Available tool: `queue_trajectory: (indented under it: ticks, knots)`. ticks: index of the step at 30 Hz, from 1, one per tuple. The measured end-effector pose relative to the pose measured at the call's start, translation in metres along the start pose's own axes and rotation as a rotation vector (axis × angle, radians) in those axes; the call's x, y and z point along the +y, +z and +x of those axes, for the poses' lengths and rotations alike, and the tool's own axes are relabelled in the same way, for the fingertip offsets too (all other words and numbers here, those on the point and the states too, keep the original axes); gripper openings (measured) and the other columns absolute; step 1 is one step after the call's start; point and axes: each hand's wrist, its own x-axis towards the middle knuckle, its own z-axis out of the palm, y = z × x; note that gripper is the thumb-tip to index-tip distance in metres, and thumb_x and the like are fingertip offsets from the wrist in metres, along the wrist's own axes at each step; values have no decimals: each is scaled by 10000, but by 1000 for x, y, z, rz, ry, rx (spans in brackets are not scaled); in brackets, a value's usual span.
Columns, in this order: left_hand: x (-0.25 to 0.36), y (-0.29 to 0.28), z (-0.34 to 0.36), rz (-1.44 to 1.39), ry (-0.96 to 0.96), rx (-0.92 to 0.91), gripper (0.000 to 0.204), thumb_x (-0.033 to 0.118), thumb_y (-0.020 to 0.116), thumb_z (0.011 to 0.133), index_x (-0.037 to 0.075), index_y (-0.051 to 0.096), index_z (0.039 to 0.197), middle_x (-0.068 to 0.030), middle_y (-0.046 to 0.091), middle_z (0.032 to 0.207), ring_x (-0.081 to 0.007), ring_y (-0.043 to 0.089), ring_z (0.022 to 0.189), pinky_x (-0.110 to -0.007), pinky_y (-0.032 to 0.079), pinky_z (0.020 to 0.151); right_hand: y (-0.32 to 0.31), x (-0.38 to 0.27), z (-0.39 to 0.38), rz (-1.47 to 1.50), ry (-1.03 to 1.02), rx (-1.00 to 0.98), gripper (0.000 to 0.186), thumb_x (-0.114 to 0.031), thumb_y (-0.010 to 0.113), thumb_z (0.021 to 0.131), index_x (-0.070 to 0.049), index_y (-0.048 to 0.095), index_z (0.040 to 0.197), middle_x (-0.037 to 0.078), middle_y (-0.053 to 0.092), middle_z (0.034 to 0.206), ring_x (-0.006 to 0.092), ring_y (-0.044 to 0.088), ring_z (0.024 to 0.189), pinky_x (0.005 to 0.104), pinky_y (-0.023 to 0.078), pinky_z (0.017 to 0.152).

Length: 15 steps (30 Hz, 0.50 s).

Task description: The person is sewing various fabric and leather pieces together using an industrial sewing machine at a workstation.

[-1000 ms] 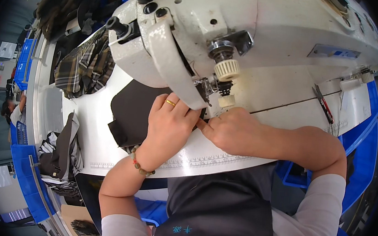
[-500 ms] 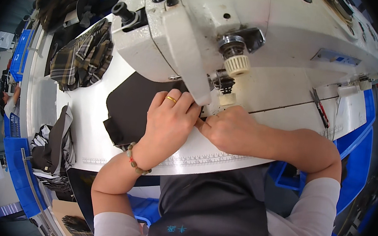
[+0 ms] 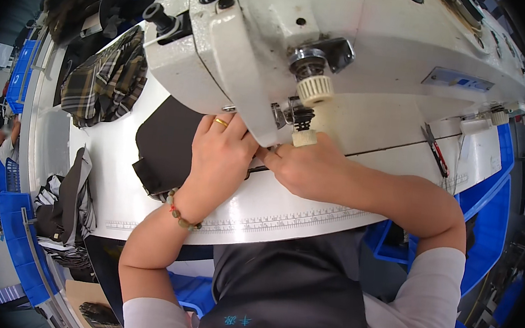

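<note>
A dark brown fabric piece (image 3: 166, 135) lies flat on the white table under the head of a white sewing machine (image 3: 378, 38). My left hand (image 3: 219, 159), with a ring and a bead bracelet, is on the fabric's right part, its fingers bent and close together beside the needle area. Opposite it, my right hand (image 3: 305, 172) is curled, thumb and index finger pinching at the fabric's edge. Both sets of fingertips meet just below the machine head, which partly hides them. A narrow dark strip of the edge shows between the hands.
Folded plaid cloth (image 3: 108, 80) lies at the back left, with a stack of dark and striped pieces (image 3: 66, 207) nearer. Red-and-black thread snips (image 3: 436, 153) rest on the right. A printed ruler (image 3: 269, 221) follows the front edge. Blue bins (image 3: 488, 239) stand beside the table.
The whole view has shifted slightly, moving the scene left. My right hand is a little farther in under the machine head. Both hands stay at the fabric.
</note>
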Motion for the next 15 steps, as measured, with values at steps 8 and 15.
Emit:
queue_trajectory:
  ticks: [8,15]
  knots:
    - [-2,4,1,-20,21,68,336,55,701,658,74,755,989,-26,608,883,-237,612,898,-372,468,747,2,4,1,-26,-12,34,346,-128,574,842,6,652,1151,49,609,573,231,633,510,370,450,430]
    - [0,-2,-1,-25,12,13,375,42,689,681,92,741,1049,-33,607,884,-245,612,890,-361,488,721,1,4,1,-35,-10,43,285,-124,576,840,-3,663,1083,62,611,577,234,639,517,377,465,444]
